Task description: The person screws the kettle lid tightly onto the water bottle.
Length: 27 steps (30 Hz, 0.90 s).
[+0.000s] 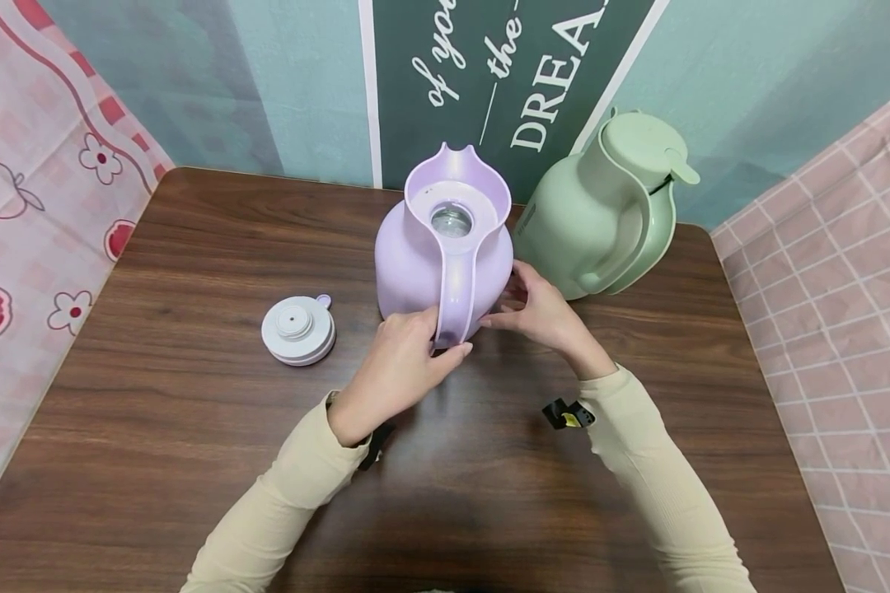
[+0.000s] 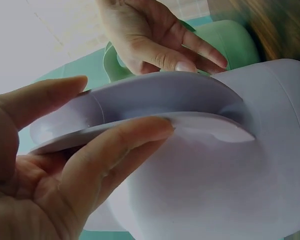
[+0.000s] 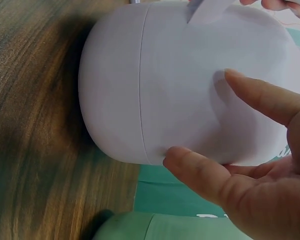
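Observation:
A lilac thermos jug [image 1: 408, 263] without its lid stands on the table, and its round mouth shows at the top in the head view. My left hand [image 1: 396, 354] holds the jug's handle [image 1: 456, 296], thumb on one side and fingers on the other, as the left wrist view [image 2: 50, 170] also shows. On the jug's right side my right hand [image 1: 541, 313] lies with spread fingers; in the right wrist view its fingertips [image 3: 177, 155] touch or nearly touch the body. The jug's white lid [image 1: 297, 329], with a small lilac tab, lies to the left, apart from both hands.
Close behind my right hand stands a green thermos jug [image 1: 578, 214] with its lid on. The dark wooden table [image 1: 193, 461] meets a teal backdrop [image 1: 311, 99] at the back. Patterned cloths hang along the left and right sides.

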{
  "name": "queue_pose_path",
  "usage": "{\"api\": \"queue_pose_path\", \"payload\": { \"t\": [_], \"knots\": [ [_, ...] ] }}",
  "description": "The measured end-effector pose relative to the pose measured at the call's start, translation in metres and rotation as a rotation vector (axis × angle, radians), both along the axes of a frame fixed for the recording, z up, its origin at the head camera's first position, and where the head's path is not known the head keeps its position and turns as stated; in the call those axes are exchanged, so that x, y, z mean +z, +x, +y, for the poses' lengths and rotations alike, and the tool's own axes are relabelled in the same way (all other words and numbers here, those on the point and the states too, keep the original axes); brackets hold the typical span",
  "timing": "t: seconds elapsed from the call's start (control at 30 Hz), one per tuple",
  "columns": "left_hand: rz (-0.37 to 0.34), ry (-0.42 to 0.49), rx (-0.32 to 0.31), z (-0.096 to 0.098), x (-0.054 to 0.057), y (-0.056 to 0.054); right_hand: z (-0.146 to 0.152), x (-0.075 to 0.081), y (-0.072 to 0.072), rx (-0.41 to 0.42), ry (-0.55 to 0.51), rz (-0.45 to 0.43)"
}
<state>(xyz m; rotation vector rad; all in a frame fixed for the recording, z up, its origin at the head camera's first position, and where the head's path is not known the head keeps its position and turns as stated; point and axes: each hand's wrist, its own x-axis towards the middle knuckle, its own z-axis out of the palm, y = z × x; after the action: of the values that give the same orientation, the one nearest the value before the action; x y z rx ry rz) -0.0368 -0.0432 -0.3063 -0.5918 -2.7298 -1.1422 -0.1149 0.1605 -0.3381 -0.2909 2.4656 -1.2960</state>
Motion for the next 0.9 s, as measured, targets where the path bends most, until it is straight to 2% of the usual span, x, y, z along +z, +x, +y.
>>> {"api": "queue_pose_path", "payload": {
  "t": [0.2,0.37,0.57,0.9],
  "knots": [
    [-0.057,0.018,-0.012,-0.002,0.000,0.000,0.001,0.002,0.002,-0.011,0.023,0.008],
    [-0.073,0.047,-0.024,-0.006,-0.003,0.000,0.004,0.004,0.006,-0.002,0.111,0.048],
    [-0.084,0.060,-0.029,-0.010,-0.005,0.001,0.006,0.006,0.010,0.084,0.163,0.100],
    [-0.122,0.050,-0.054,-0.013,-0.006,0.001,0.001,0.011,0.019,0.192,0.156,0.067]
  ]
}}
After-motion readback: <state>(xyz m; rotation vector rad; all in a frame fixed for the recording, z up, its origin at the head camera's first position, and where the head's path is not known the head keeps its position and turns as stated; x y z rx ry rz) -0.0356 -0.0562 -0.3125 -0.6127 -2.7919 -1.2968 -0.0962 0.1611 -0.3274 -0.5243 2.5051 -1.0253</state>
